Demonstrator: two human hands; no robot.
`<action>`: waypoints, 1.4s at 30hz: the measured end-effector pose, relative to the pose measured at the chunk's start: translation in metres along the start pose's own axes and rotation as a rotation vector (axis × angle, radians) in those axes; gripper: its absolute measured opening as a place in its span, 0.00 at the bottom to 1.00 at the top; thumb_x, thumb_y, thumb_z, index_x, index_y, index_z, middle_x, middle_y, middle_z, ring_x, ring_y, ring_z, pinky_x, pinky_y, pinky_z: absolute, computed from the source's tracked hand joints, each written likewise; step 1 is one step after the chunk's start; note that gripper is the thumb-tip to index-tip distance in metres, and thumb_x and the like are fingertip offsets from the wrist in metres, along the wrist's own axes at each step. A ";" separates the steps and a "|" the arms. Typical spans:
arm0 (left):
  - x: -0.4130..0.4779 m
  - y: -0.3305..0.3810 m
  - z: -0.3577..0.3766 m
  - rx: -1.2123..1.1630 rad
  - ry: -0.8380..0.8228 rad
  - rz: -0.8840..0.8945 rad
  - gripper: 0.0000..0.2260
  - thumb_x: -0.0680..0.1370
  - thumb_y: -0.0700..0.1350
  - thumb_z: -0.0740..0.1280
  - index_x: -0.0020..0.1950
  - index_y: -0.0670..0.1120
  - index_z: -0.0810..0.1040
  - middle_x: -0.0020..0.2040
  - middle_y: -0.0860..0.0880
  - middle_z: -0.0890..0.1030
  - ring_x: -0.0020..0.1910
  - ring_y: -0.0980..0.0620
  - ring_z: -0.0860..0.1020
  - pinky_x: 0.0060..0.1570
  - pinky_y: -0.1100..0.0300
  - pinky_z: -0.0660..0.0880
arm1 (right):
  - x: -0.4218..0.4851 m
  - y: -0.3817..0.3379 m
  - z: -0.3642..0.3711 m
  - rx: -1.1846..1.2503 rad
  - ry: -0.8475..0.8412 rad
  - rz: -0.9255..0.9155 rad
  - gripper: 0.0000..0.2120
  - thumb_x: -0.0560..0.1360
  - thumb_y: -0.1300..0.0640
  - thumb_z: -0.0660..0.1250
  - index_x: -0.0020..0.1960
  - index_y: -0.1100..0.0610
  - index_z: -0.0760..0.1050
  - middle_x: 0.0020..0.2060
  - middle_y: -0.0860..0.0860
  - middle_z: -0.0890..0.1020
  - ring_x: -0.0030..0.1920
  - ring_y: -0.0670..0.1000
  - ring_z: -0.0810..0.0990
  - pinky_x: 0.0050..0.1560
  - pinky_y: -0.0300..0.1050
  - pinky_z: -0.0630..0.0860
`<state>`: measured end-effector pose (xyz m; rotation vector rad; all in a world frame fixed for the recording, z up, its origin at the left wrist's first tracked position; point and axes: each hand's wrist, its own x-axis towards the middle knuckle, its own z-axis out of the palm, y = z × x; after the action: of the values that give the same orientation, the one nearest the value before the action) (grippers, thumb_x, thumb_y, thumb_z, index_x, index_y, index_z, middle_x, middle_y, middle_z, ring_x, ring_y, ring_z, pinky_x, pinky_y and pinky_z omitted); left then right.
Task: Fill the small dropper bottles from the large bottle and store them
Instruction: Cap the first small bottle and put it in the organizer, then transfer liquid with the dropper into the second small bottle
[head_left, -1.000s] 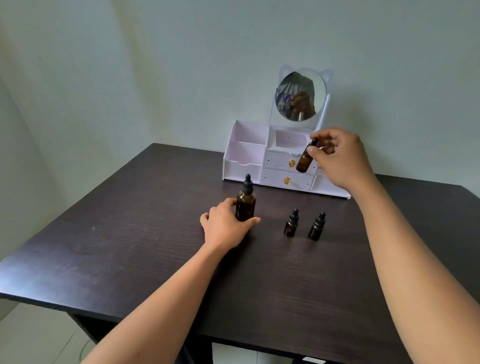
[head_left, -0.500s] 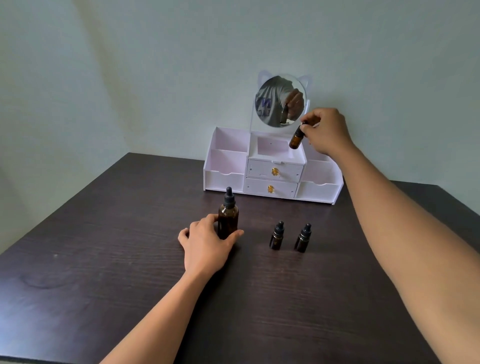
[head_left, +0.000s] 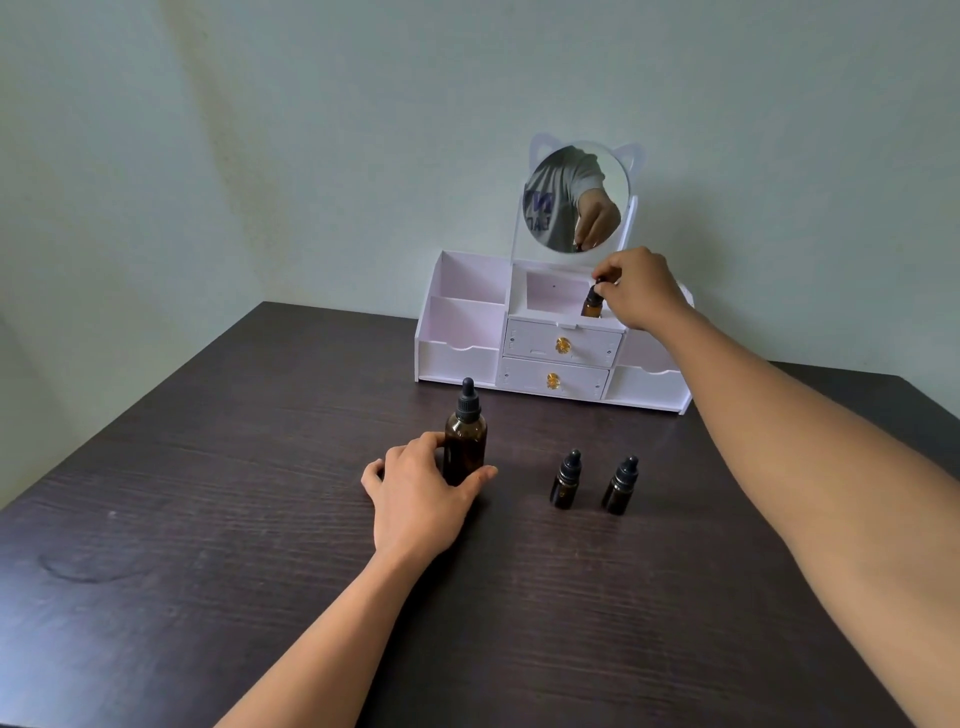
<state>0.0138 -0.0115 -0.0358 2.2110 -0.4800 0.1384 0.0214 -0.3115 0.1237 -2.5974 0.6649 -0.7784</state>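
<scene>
Four brown dropper bottles are in view: one large and three small. The large bottle (head_left: 465, 447) stands upright on the dark table (head_left: 208, 519). The left hand (head_left: 421, 493) is curled round its lower part, thumb on one side and fingers on the other, probably to steady it and have it ready for the next filling.

At about three o'clock from it stand two capped small ones, the nearer small bottle (head_left: 566, 480) and the farther small bottle (head_left: 622, 486). They are close together but touch neither each other nor the large one. That spot looks like a waiting line, within reach of either hand.

The third small bottle (head_left: 592, 304) is at about one o'clock from the large bottle, inside the white organizer (head_left: 462, 358) at the far side of the table. The right hand (head_left: 641, 288) pinches its black cap with the fingertips and holds it upright in the top middle compartment, close to that compartment's three o'clock wall. Gripping by the cap lets the body go down between the walls. The front wall hides the base, so I cannot tell whether it rests on the floor. This one is being stored; two seem left to do.

The organizer has:
- an upper drawer (head_left: 530, 340) and a lower drawer (head_left: 524, 376), each with one gold knob
- one round mirror (head_left: 576, 197) at its twelve o'clock
- two open compartments on its nine o'clock side
- more compartments at three o'clock, partly hidden by the arm
</scene>
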 end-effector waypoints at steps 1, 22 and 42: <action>0.000 0.000 0.000 0.000 -0.001 0.002 0.26 0.69 0.68 0.71 0.60 0.55 0.76 0.48 0.58 0.71 0.64 0.54 0.68 0.72 0.49 0.54 | 0.001 0.001 0.002 -0.011 -0.014 0.001 0.10 0.78 0.63 0.67 0.58 0.59 0.82 0.55 0.56 0.83 0.45 0.52 0.77 0.44 0.37 0.70; 0.002 -0.001 0.000 -0.008 -0.021 -0.010 0.27 0.69 0.69 0.70 0.62 0.56 0.75 0.49 0.57 0.73 0.64 0.55 0.67 0.73 0.49 0.52 | 0.007 0.001 0.003 -0.127 -0.117 0.071 0.15 0.79 0.60 0.64 0.64 0.53 0.78 0.64 0.60 0.76 0.56 0.61 0.80 0.60 0.51 0.77; 0.006 0.000 0.000 0.032 -0.002 0.027 0.27 0.70 0.66 0.71 0.63 0.55 0.75 0.54 0.53 0.79 0.63 0.51 0.71 0.72 0.49 0.54 | -0.168 -0.036 -0.010 -0.132 -0.309 -0.055 0.17 0.75 0.40 0.68 0.62 0.45 0.77 0.47 0.40 0.80 0.50 0.46 0.78 0.61 0.52 0.71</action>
<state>0.0196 -0.0132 -0.0346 2.2368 -0.5128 0.1592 -0.0962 -0.1955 0.0768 -2.7826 0.5707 -0.3434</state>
